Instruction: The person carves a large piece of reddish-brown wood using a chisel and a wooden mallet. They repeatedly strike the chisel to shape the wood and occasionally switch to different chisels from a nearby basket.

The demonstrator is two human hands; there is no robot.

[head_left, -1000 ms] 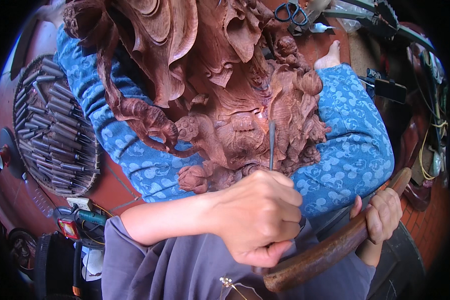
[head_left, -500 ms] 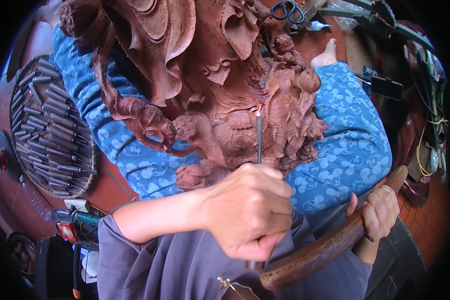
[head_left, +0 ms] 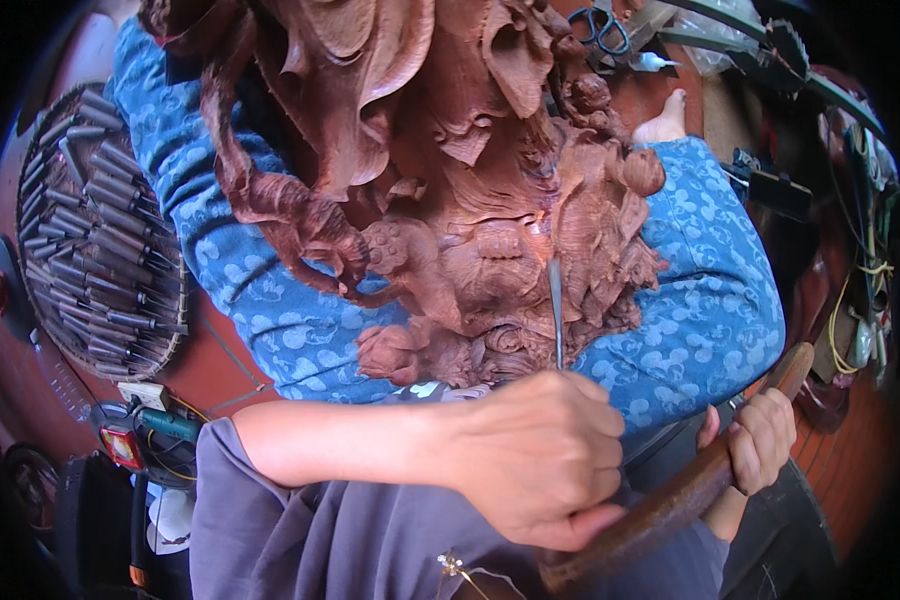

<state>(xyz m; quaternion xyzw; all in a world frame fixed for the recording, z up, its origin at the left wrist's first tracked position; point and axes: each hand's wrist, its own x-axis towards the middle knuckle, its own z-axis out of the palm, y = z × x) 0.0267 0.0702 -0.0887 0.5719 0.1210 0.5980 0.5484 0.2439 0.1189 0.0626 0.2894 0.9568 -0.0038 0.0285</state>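
Observation:
A large reddish-brown wood carving (head_left: 470, 265), with folds, curling stems and rough figures, lies between my legs. My left hand (head_left: 545, 460) is closed in a fist around a chisel; its thin metal shaft (head_left: 557, 315) points away from me, the tip at the carving's surface. The fist hides the chisel's handle. On the right, my right hand (head_left: 763, 445) grips a long, curved wooden mallet (head_left: 675, 498) near its narrow end. The mallet slants down to the left, and its thick, slightly blurred end lies close behind my left fist, where I cannot tell whether it touches.
A round woven basket (head_left: 184, 300) full of chisels stands at the left on red floor tiles. Near it lie a power strip (head_left: 144, 396) and a green power tool (head_left: 175, 425). Scissors (head_left: 602, 30) and a small white bottle (head_left: 652, 62) lie at the back right; a phone (head_left: 780, 195) is further right.
The view has shifted a little, so the carving appears further right and lower. My left hand and the chisel tip have come slightly nearer to me and right. Both hands keep their grips.

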